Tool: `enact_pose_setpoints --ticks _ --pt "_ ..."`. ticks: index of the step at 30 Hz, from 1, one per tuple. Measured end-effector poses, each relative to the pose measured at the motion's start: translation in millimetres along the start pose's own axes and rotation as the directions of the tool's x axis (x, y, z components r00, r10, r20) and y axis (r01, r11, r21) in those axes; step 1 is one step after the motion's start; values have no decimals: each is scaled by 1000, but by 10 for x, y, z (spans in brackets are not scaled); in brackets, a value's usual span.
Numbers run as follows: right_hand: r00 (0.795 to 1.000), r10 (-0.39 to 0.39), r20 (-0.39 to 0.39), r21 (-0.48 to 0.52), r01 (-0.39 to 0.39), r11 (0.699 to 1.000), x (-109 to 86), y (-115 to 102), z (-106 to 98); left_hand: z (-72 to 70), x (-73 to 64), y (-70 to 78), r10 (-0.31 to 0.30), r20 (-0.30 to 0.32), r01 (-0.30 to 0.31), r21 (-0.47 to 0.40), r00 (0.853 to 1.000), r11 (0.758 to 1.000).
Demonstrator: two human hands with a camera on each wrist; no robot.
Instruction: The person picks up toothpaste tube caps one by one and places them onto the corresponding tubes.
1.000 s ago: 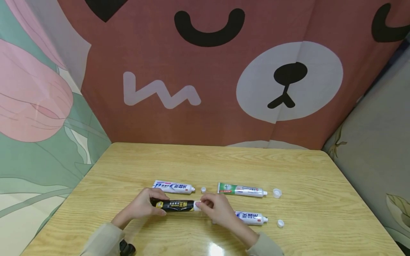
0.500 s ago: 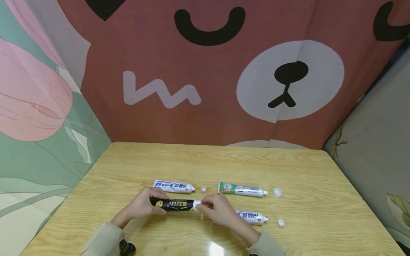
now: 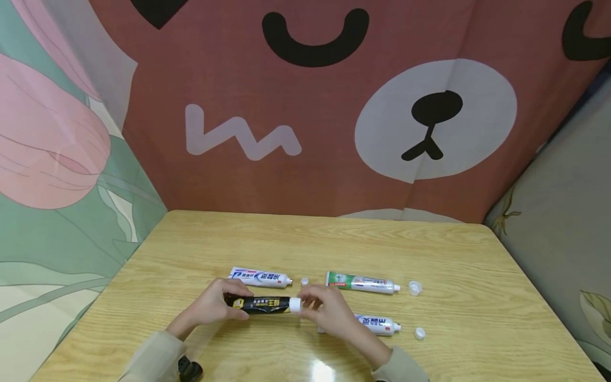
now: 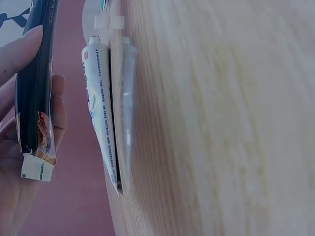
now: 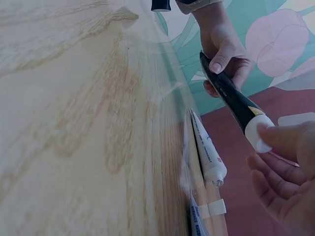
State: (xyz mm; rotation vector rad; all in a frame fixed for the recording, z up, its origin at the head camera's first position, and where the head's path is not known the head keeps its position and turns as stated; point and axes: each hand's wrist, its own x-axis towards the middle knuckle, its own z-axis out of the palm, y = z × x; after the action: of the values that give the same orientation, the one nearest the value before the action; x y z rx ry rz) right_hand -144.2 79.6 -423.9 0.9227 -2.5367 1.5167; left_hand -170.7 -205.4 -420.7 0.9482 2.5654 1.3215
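Observation:
My left hand (image 3: 215, 305) grips the crimped-end part of a black toothpaste tube (image 3: 264, 304), held level above the table; in the left wrist view the thumb lies across the black tube (image 4: 37, 73). A white cap (image 3: 295, 304) sits on the tube's right end. Beside that cap is my right hand (image 3: 329, 313), fingers loosely bent and parted. From the right wrist, the thumb overlaps the cap (image 5: 256, 133) while the other fingers stand away from it. Behind the black tube lies an uncapped white-and-blue toothpaste tube (image 3: 262, 278), with a small white cap (image 3: 304, 281) off its nozzle.
A green-and-white toothpaste tube (image 3: 365, 283) lies uncapped at the back right, a larger white cap (image 3: 415, 288) beside it. Nearer, partly behind my right hand, is another white-and-blue tube (image 3: 379, 324) with its loose cap (image 3: 420, 333). A patterned cloth (image 3: 286, 185) hangs behind the wooden table (image 3: 453, 254).
My right fingers, pinching the white cap before, have loosened and drawn slightly right, so more of the cap shows. The left hand and black tube have stayed nearly still.

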Motion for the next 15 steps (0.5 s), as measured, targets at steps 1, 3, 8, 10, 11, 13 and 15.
enact_pose_setpoints --ticks 1,3,8,10,11,13,15 --pt "1000 11 0 -7 -11 1000 1 -1 1 1 -2 1 5 -2 -5 -6 1000 1000" --pt "999 35 13 -18 -35 999 0 3 0 1 -6 0 15 -5 -15 -16 1000 1000" --pt "997 45 56 -31 -44 999 -8 20 -6 5 -3 -19 40 -9 -40 -17 999 999" --pt "998 29 57 -32 -27 999 -15 29 -4 5 -1 -28 45 -10 -45 -10 999 999" --pt "998 24 54 -33 -22 999 -20 32 -2 4 0 -31 47 -11 -47 -8 999 999" --pt "999 8 45 -48 -6 999 -27 34 3 2 1 -35 54 -10 -54 -4 998 999" --pt "1000 -11 28 -60 12 998 -29 37 10 -1 1 -29 55 -12 -55 -6 998 998"
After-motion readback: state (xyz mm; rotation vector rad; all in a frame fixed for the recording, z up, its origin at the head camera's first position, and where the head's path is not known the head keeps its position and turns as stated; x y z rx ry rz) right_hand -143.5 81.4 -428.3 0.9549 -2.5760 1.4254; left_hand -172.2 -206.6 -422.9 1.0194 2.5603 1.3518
